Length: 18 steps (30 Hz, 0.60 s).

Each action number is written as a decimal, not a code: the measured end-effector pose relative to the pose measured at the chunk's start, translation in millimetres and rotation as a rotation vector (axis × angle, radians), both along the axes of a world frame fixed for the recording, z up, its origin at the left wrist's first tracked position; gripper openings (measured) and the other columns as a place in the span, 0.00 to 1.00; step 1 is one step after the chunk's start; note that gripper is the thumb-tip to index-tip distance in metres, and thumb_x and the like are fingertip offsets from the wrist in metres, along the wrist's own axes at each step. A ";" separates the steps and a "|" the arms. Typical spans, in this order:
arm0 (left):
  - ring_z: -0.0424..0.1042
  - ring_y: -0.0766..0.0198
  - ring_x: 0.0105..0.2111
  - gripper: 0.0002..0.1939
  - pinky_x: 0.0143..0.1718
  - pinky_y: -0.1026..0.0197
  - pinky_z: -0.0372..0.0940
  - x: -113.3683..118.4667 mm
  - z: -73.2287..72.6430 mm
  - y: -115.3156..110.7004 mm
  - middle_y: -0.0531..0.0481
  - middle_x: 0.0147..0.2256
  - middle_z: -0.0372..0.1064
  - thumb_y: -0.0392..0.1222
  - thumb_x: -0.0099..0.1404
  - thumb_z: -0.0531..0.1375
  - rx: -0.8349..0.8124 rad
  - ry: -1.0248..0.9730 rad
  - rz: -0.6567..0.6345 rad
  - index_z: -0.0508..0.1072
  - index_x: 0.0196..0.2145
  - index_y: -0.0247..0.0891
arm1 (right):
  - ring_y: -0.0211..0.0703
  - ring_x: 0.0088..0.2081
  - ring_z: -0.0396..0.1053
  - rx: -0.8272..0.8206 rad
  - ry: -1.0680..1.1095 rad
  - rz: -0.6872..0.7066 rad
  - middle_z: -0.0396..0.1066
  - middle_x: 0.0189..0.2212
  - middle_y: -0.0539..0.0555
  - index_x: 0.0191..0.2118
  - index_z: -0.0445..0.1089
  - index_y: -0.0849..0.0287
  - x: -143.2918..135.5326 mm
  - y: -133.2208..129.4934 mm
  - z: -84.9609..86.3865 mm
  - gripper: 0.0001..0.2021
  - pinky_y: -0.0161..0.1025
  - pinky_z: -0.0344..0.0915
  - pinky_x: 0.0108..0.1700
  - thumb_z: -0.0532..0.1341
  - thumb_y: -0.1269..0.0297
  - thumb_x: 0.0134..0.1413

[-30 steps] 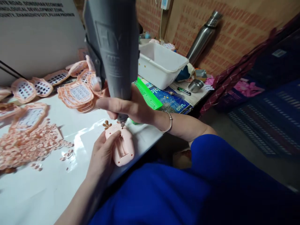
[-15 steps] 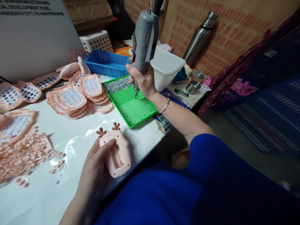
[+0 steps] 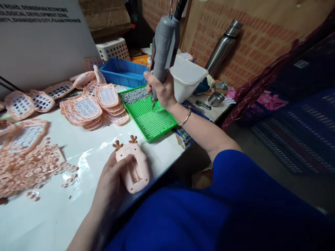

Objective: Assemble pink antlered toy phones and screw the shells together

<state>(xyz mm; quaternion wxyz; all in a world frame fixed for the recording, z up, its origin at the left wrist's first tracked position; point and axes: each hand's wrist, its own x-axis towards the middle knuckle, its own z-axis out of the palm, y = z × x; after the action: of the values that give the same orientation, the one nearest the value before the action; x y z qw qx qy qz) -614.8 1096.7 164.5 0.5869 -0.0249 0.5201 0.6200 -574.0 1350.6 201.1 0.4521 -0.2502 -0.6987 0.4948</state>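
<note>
My left hand (image 3: 111,186) holds a pink reindeer-shaped toy shell (image 3: 133,167) face down on the white table (image 3: 65,216), thumb across its back beside the open battery slot. My right hand (image 3: 162,91) grips a grey electric screwdriver (image 3: 163,45) upright, its tip touching the green screw tray (image 3: 157,123), where several small screws fill the far rows. The two hands are well apart, the driver about a hand's width beyond the toy.
Stacks of pink keypad panels (image 3: 86,108) and a heap of loose pink buttons (image 3: 28,167) cover the table's left. A blue tray (image 3: 123,71), a white bin (image 3: 190,75) and a steel flask (image 3: 221,47) stand behind. Dark crates sit on the floor at right.
A second ago the screwdriver's tip was on the toy by my left hand. My right hand carried it away to the green tray, where it stays. The toy has barely shifted.
</note>
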 end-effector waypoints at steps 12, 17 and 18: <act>0.76 0.59 0.34 0.23 0.37 0.60 0.71 4.9 9.3 4.6 0.48 0.37 0.76 0.38 0.45 0.71 0.067 -0.063 0.075 0.72 0.41 0.35 | 0.33 0.18 0.59 -0.269 0.129 0.417 0.59 0.20 0.42 0.27 0.62 0.54 -1.2 -135.4 55.3 0.11 0.35 0.58 0.23 0.65 0.62 0.52; 0.77 0.54 0.38 0.25 0.43 0.54 0.72 6.5 3.4 3.7 0.46 0.39 0.77 0.39 0.47 0.70 0.135 -0.083 0.073 0.71 0.43 0.35 | 0.36 0.22 0.61 -0.356 -0.066 0.534 0.58 0.19 0.45 0.18 0.58 0.55 -1.8 -142.9 50.7 0.21 0.37 0.61 0.25 0.70 0.55 0.47; 0.77 0.53 0.38 0.24 0.43 0.53 0.72 6.8 1.4 3.5 0.46 0.39 0.77 0.39 0.47 0.70 0.146 -0.085 0.073 0.71 0.43 0.35 | 0.36 0.22 0.60 -0.352 -0.079 0.536 0.58 0.19 0.46 0.18 0.57 0.55 -2.4 -141.8 49.0 0.22 0.37 0.62 0.25 0.70 0.53 0.47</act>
<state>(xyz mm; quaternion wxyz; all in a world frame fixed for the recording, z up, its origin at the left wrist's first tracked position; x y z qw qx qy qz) -608.0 1100.3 165.9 0.5859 -0.0276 0.4469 0.6755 -576.4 1208.8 250.0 0.2278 -0.1508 -0.6603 0.6995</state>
